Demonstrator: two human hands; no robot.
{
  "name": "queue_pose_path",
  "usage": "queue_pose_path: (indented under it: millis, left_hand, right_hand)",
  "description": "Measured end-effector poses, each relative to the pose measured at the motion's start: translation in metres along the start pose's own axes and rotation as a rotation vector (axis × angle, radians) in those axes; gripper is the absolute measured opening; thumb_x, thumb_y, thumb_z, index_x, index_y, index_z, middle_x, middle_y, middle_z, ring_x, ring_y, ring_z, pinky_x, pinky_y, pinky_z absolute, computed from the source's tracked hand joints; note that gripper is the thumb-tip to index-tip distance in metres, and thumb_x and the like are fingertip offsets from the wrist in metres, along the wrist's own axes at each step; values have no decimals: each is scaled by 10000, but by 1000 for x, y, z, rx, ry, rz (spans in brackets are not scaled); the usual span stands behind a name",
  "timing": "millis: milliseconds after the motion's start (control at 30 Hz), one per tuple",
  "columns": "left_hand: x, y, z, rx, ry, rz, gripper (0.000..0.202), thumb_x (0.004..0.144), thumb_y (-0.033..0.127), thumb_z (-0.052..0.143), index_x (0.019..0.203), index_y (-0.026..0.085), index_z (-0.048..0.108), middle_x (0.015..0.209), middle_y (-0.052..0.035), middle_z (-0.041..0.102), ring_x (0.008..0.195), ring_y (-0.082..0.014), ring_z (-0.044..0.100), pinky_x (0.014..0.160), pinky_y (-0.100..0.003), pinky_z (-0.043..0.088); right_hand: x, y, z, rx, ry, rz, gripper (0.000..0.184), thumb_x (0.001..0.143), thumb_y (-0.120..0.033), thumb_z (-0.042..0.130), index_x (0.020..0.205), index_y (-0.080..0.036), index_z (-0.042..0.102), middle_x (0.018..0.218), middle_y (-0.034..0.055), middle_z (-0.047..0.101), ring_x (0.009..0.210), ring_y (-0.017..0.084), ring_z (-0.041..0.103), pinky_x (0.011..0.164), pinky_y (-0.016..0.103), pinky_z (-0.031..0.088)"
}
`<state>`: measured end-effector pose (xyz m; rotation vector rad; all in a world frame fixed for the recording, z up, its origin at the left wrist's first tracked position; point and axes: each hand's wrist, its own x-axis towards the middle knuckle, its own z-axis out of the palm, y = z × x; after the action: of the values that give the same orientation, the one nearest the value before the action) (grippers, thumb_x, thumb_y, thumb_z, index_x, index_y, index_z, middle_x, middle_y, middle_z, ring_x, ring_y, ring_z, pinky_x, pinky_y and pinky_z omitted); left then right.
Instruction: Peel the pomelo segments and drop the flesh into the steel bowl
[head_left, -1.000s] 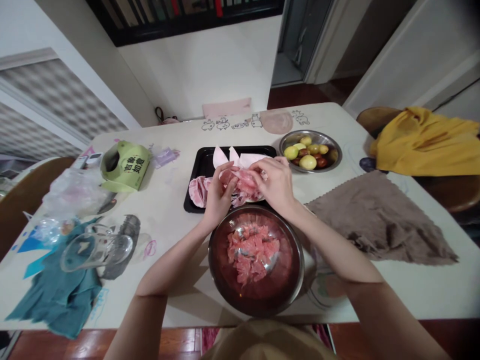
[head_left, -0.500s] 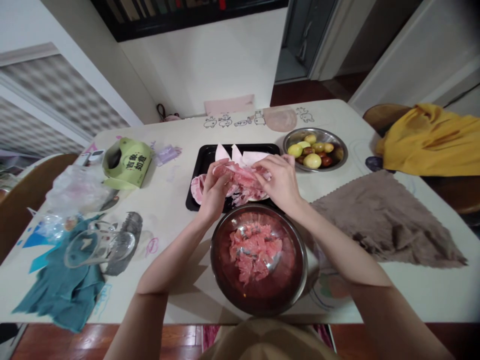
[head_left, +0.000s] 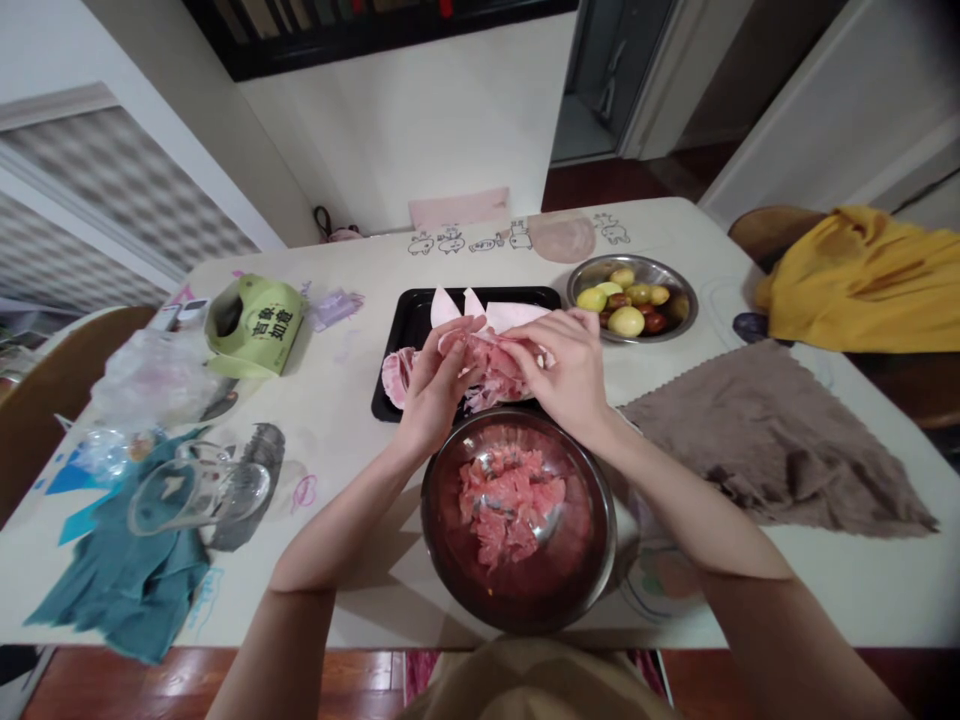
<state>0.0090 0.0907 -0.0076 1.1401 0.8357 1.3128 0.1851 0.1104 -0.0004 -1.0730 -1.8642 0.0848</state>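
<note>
Above the near edge of the black tray (head_left: 411,312), both of my hands grip a pink pomelo segment (head_left: 484,345). My left hand (head_left: 433,388) pinches its left end with curled fingers. On the other side, my right hand (head_left: 571,372) has thumb and fingers closed on the segment; the fingers partly hide it. Thick pale pomelo peel (head_left: 517,315) and pink membrane scraps (head_left: 499,385) lie in the tray below. Right in front of me, a steel bowl (head_left: 581,560) holds peeled pomelo flesh (head_left: 510,500) in loose chunks.
Back right is a steel bowl (head_left: 679,325) of small green and brown fruits. A brown cloth (head_left: 787,450) covers the table's right side. To the left are a glass jug (head_left: 180,495), a teal cloth (head_left: 127,590), a plastic bag (head_left: 154,380) and a green visor (head_left: 262,335).
My left hand has shifted slightly right, its fingers bunching closer to the right hand. Less of the pomelo segment shows between them. The flesh in the bowl looks the same.
</note>
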Motion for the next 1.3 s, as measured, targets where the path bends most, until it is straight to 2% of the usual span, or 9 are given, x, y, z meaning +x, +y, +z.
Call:
queue_pose_path:
  millis: [167, 533, 700, 933, 1133, 1300]
  left_hand:
    - [0, -1, 0, 52, -38, 18, 311, 1013, 443, 563, 1262, 258, 592, 1455, -94, 605, 1279, -229, 640, 998, -378, 606]
    - [5, -8, -3, 42, 6, 10, 322, 1002, 475, 576, 1241, 260, 596, 1383, -93, 646, 1239, -230, 668, 974, -404, 625]
    - [4, -5, -2, 50, 23, -16, 321, 996, 467, 588, 1243, 265, 623, 1309, -79, 671, 1180, -221, 691, 959, -397, 636]
    - [4, 0, -4, 100, 16, -24, 333, 1000, 471, 579, 1255, 266, 644, 1358, -78, 659, 1222, -242, 668, 950, -393, 637]
    - [1, 6, -2, 101, 11, -39, 377, 995, 506, 574, 1272, 261, 650, 1225, -71, 685, 1092, -219, 715, 956, -418, 645]
    - [-5, 14, 2, 95, 22, -51, 376, 993, 515, 572, 1247, 255, 671, 1269, -73, 668, 1142, -226, 691, 947, -406, 654]
  right_hand:
    - [2, 5, -4, -55, 46, -1, 192, 1016, -301, 562, 873, -271, 687, 846, -28, 768, 834, 202, 642, 964, 434, 339]
    - [4, 9, -1, -1, -32, 32, 169, 998, -324, 599, 865, -282, 694, 878, -39, 774, 874, 204, 662, 973, 434, 348]
    - [6, 7, -4, 32, -28, 61, 159, 983, -320, 629, 853, -272, 707, 859, -34, 771, 859, 195, 668, 941, 418, 369]
    - [6, 6, -9, 38, -45, 75, 163, 972, -361, 653, 845, -275, 711, 844, -29, 767, 842, 198, 670, 934, 413, 390]
    - [7, 2, -18, 87, -49, 94, 141, 957, -373, 673, 861, -287, 730, 848, -31, 766, 827, 199, 673, 936, 420, 408]
    - [8, -3, -26, 135, -27, 101, 127, 947, -374, 695, 878, -282, 749, 855, -27, 774, 807, 197, 673, 909, 425, 429]
